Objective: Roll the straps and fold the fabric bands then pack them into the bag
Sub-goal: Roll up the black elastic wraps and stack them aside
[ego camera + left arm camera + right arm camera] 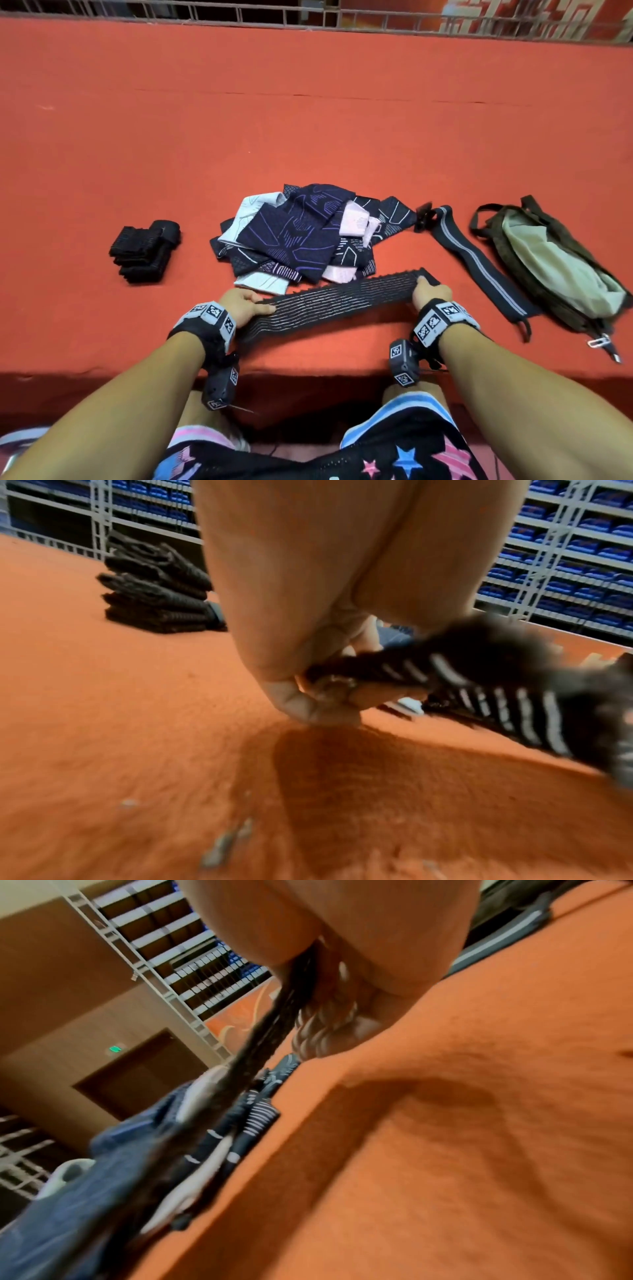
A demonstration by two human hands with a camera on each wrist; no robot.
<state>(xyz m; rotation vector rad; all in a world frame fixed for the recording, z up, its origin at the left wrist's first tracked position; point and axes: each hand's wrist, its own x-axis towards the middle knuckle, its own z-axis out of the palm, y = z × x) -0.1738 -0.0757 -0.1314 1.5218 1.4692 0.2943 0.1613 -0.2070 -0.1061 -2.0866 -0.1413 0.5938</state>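
nearest the head camera are the person's shorts (pixel 394 455), black mesh printed with pink and blue stars, and two bare forearms, each with a wrist band carrying black-and-white square marker tags; no readable writing shows on them. just beyond, the left hand (pixel 239 305) and the right hand (pixel 430 294) hold one black ribbed elastic band (pixel 339 301) stretched between them above the orange felt table (pixel 308 120). the left hand pinches its end between thumb and curled fingers, which the left wrist view shows close up (pixel 329 693). the right hand's fingers curl round the other end, the band running out of its grip in the right wrist view (pixel 298 988).

behind the band lies one loose pile of fabric bands (pixel 301 236), dark navy with purple and white line patterns and some pale pink and light blue pieces; their number cannot be counted. to the left, well apart, sits one stack of folded black bands (pixel 144 253), with one rolled black strap at its far end. to the right lies one long black strap with a grey stripe (pixel 479 260), unrolled, and beside it one olive bag (pixel 555 267), open, with a pale lining showing. a metal railing (pixel 308 17) runs past the table's far edge.
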